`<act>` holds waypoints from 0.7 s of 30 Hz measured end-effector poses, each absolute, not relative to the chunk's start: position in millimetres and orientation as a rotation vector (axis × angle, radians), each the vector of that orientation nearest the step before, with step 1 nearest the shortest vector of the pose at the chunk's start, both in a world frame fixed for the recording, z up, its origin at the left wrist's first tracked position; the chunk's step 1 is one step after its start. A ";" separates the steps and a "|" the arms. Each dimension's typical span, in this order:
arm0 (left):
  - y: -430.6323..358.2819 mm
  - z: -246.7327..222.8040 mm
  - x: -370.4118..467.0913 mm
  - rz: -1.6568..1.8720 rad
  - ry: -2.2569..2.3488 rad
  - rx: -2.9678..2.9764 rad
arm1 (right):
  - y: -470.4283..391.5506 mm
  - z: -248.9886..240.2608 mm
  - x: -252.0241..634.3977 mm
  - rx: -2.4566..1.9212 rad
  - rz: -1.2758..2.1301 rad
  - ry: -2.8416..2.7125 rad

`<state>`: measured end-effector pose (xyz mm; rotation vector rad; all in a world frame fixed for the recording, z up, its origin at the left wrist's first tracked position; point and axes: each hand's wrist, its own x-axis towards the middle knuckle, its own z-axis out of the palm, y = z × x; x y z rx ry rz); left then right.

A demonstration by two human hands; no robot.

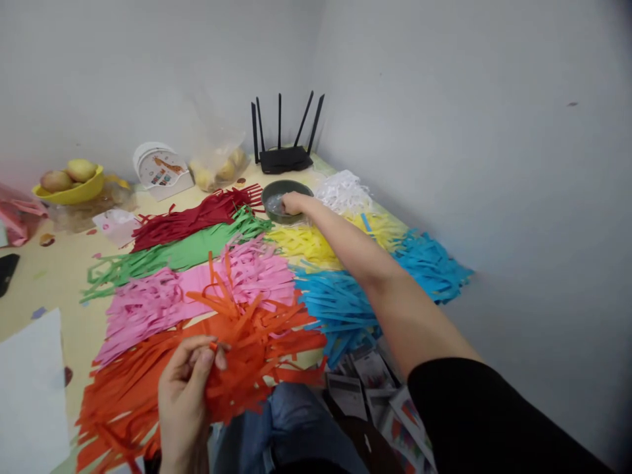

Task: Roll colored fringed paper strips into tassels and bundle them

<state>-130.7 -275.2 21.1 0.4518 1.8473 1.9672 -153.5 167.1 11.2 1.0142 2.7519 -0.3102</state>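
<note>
Near the front edge my left hand [188, 375] is closed, thumb against fingers, with a bit of orange paper strip [214, 345] in the pinch. Fringed orange paper [247, 336] spreads behind and beside it. My right hand [293, 203] reaches far across the table into a dark grey-green bowl [288, 187], fingers curled downward. Something clear and shiny lies in the bowl by the fingertips, too small to name. Beneath my right forearm lie yellow fringed paper [306, 242] and blue fringed paper [336, 299].
Pink [148, 303], green [187, 250] and dark red fringed paper [192, 220] cover the middle; white shredded paper [344, 191] sits beside the bowl. Behind stand a black router [285, 159], a giraffe-print holder [165, 172] and a yellow fruit bowl [74, 193]. A white sheet [32, 395] lies left.
</note>
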 end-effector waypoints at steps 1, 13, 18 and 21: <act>-272.7 21.0 -131.1 1.963 1.831 0.430 | 168.1 14.1 -150.5 1.037 -0.337 2.785; -258.1 24.4 -135.1 2.073 2.062 0.680 | -12.5 48.7 -86.6 0.059 -2.328 2.689; -259.6 34.3 -124.5 2.125 2.072 0.869 | -100.4 49.0 -53.3 -0.068 -2.539 2.339; -274.4 33.5 -119.4 2.085 2.142 0.867 | -118.8 47.7 -49.6 -0.001 -2.612 2.283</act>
